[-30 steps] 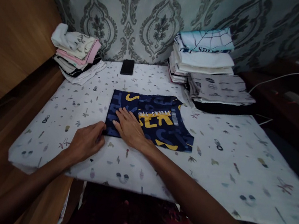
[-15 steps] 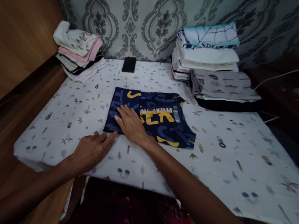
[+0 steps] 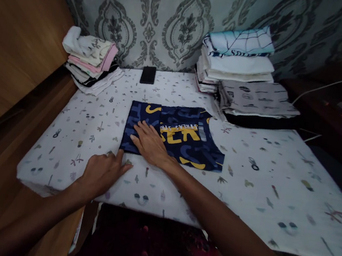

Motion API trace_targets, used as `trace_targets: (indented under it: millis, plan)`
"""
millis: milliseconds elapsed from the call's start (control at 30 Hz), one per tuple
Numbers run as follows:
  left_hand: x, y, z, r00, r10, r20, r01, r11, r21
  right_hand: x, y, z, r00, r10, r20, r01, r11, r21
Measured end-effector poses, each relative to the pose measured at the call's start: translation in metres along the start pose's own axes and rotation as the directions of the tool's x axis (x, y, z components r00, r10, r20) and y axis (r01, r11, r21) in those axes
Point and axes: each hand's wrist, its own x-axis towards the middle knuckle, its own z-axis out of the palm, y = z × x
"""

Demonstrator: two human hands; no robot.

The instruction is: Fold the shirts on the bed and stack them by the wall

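Note:
A dark blue garment with yellow and white lettering point(image 3: 185, 137) lies folded flat on the patterned white sheet point(image 3: 160, 188). My right hand point(image 3: 151, 144) rests palm down on its left half, fingers spread. Beside the garment's near left corner is my left hand point(image 3: 103, 173), its index fingertip touching the edge and its thumb apart, pointing right; the other fingers are curled. Nothing shows between the left thumb and index finger.
Folded clothes stand in a stack point(image 3: 90, 58) at the back left. A taller stack point(image 3: 237, 60) is at the back right, beside a grey printed pile point(image 3: 257, 99). A black phone point(image 3: 148, 75) lies near the wall. A white cable point(image 3: 338, 82) hangs at the right.
My left index finger has shifted left along the garment's near edge to its corner, and the thumb has spread away. My right hand has stayed in place on the cloth.

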Motion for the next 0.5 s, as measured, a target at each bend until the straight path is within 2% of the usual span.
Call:
trace_targets:
  millis: [167, 267, 333, 367, 433, 500]
  plan:
    - [-0.004, -0.007, 0.006, 0.997, 0.029, -0.067, -0.031, 0.999, -0.037, 0.001, 0.002, 0.002, 0.999, -0.011, -0.033, 0.012, 1.0, 0.021]
    - [-0.007, -0.02, 0.002, 0.981, 0.151, -0.121, -0.173, 0.965, -0.197, 0.0, 0.001, 0.001, 0.999, -0.008, -0.048, 0.009, 1.0, 0.026]
    - [-0.003, -0.033, -0.002, 0.952, 0.215, -0.217, -0.286, 0.879, -0.381, -0.002, 0.001, 0.001, 0.997, -0.009, -0.074, 0.012, 0.999, 0.043]
    - [0.002, -0.04, -0.003, 0.941, 0.198, -0.275, -0.313, 0.822, -0.475, -0.003, 0.002, 0.0, 0.996, -0.008, -0.092, 0.014, 0.998, 0.06]
    - [0.019, -0.051, -0.006, 0.939, 0.075, -0.335, -0.288, 0.703, -0.651, -0.003, 0.003, -0.002, 0.99, 0.001, -0.138, 0.014, 0.994, 0.11]
    - [0.042, -0.057, -0.007, 0.965, -0.054, -0.258, -0.185, 0.558, -0.809, 0.0, 0.005, -0.005, 0.98, 0.032, -0.199, 0.004, 0.984, 0.18]
